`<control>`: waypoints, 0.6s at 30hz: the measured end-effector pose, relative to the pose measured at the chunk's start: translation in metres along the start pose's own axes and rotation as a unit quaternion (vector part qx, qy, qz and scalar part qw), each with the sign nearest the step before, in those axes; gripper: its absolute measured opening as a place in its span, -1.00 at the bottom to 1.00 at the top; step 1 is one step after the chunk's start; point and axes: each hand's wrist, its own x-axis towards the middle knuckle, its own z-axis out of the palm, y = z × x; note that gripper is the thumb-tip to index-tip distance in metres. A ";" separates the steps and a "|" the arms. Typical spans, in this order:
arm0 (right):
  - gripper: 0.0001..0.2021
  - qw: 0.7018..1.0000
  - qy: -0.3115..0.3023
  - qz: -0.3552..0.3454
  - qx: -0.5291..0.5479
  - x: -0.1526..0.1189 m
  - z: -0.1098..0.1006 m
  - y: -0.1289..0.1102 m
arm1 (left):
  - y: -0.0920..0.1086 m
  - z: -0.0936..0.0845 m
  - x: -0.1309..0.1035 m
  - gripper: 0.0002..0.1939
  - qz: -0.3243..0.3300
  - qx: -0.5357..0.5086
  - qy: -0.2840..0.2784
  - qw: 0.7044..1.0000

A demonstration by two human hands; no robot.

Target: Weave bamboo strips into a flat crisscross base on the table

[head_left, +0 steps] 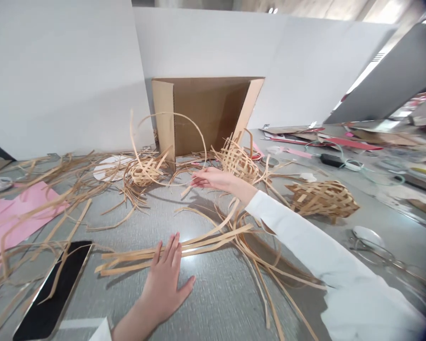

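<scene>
My left hand (163,286) lies with its fingers stretched out over several flat bamboo-like strips (213,242) on the grey table. Farther forward, my right hand (218,180) pinches a long, thin strip (196,124), which arcs up and over to the left. Just beyond that hand stands a partly woven basket piece (238,163) with loose ends sticking up. A smaller woven piece (146,171) sits to the left, inside the curve of the held strip. Under my right forearm, more loose strips (266,265) fan out toward me.
An open cardboard box (206,113) stands against the white partition (213,42). At the left are a phone (57,289), pink paper (21,213) and scattered strips. On the right lie another woven piece (324,199), eyeglasses (371,251) and a black device with a cable (332,160).
</scene>
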 end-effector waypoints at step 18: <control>-0.83 0.904 -0.110 0.021 -0.413 -0.052 0.045 0.025 | -0.001 0.005 -0.002 -0.38 0.002 -0.014 0.023 1.000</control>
